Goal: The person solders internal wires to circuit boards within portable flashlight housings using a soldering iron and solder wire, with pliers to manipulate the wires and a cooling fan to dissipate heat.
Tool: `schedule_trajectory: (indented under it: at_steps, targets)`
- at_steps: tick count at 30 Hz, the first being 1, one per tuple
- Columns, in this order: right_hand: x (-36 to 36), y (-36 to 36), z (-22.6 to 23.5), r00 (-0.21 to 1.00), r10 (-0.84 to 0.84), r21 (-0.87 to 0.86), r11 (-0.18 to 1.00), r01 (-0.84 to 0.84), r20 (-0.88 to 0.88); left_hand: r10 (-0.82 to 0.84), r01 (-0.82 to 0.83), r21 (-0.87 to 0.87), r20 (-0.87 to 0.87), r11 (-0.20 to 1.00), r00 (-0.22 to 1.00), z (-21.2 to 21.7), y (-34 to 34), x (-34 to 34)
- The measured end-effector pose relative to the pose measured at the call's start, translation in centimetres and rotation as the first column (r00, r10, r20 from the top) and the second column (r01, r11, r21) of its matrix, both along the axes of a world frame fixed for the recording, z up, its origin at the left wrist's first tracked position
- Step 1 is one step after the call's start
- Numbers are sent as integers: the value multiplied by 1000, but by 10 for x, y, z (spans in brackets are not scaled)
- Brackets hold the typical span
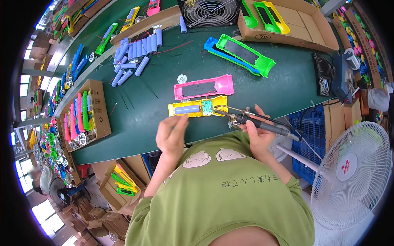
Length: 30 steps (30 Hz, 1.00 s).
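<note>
1. Soldering work fills the middle of the frame: the person's right hand [257, 133] grips a black-handled soldering iron with a metal tip [246, 119], fingers wrapped around the handle, the tip pointing left.
2. That tip reaches the small green circuit board [207, 107] seated in a long yellow plastic casing half [198, 109], which lies flat on the dark green worktable [156, 123] just above the hands.
3. A pale blue cylindrical battery cell [186, 109] rests lengthwise inside the yellow casing, left of the board.
4. The left hand [171, 137] hangs just below the casing's left end, fingers loosely curled and holding nothing; whether it touches the casing I cannot tell.
5. Directly above the yellow casing lies a pink plastic casing half with a dark panel [204, 87], close beside it.
6. Toward the upper left of the frame sits a loose heap of the same pale blue cells [133, 55].
7. At upper centre-right, a green casing rests on a blue one [240, 53].
8. A cardboard box of coloured casings [84, 115] stands at the left edge of the table.
9. A white floor fan [351, 168] stands at lower right.
</note>
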State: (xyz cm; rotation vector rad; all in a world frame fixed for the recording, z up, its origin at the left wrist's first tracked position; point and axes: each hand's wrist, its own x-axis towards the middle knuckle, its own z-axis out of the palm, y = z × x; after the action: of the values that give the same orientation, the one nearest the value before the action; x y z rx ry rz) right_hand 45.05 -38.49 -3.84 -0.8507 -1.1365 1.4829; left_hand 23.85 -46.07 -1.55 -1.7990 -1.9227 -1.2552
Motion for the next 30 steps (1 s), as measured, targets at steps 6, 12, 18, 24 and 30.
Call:
schedule_trajectory:
  at_steps: [6, 12, 18, 24, 30]
  targets:
    - [-2, 0, 2, 999, -11, 52, 999, 9, 37, -183, 178, -149, -17, 973, 983, -3, 20, 5]
    - [-2, -1, 4, 998, -38, 40, 999, 37, 42, -248, 213, -193, -182, 958, 951, 2, 22, 7]
    - [7, -1, -4, 984, 11, -1, 1000, -11, 180, -304, 257, -218, -224, 942, 926, 3, 22, 4]
    - [-2, -2, 1, 994, -40, 24, 999, 38, 101, -313, 268, -227, -194, 936, 930, 1, 22, 3]
    - [-1, 1, -5, 979, -6, 201, 979, -35, 201, -315, 273, -232, -164, 934, 935, 2, 21, 3]
